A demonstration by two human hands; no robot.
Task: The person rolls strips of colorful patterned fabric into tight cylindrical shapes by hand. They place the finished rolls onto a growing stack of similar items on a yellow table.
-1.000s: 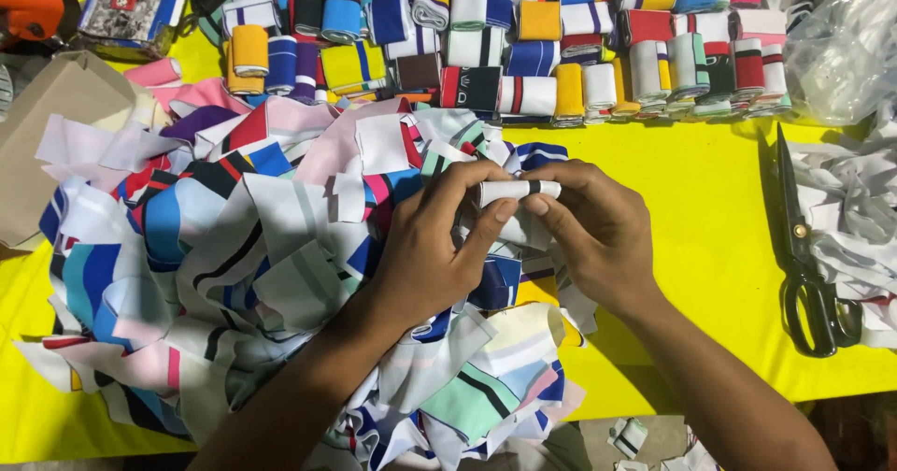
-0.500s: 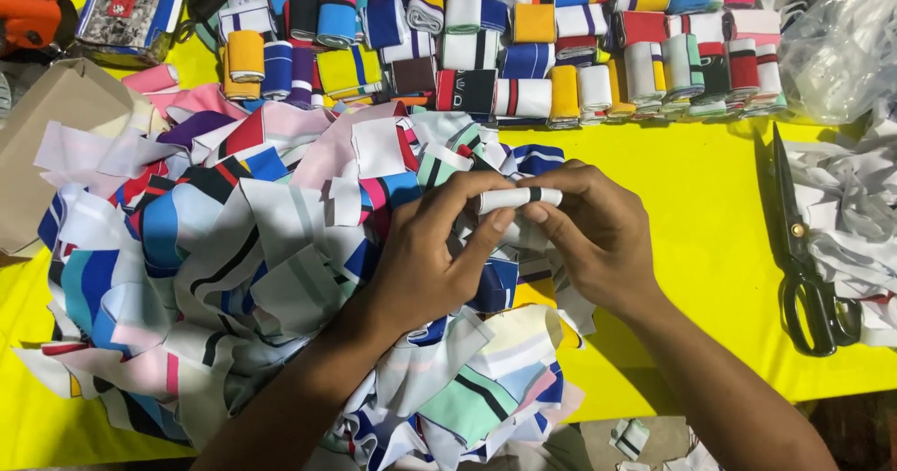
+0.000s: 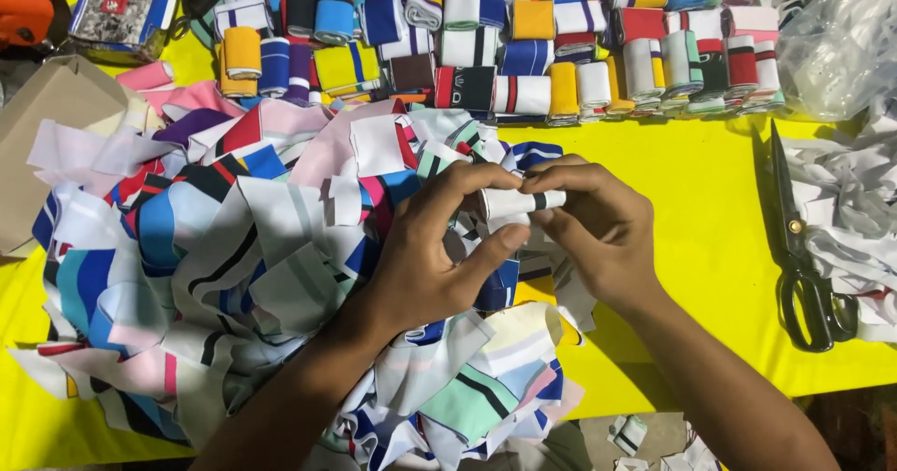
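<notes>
A small white fabric strip with a dark stripe (image 3: 519,202) is rolled into a tube between both hands, above a big heap of striped fabric strips (image 3: 252,247). My left hand (image 3: 439,256) pinches the roll's left end with thumb and fingers. My right hand (image 3: 598,233) grips its right end from the other side. The heap spreads over the left and middle of a yellow table (image 3: 691,209). Its loose pieces are white, blue, pink, red and mint.
Several rows of rolled fabric strips (image 3: 523,46) line the table's far edge. Black scissors (image 3: 802,256) lie at the right beside white scraps (image 3: 855,219) and a clear plastic bag (image 3: 841,41). A brown cardboard box (image 3: 47,135) stands at the left, an orange tool (image 3: 26,6) at the far left corner.
Both hands have stayed in place over the heap; the fingers have shifted slightly around the white roll, turning it tighter.
</notes>
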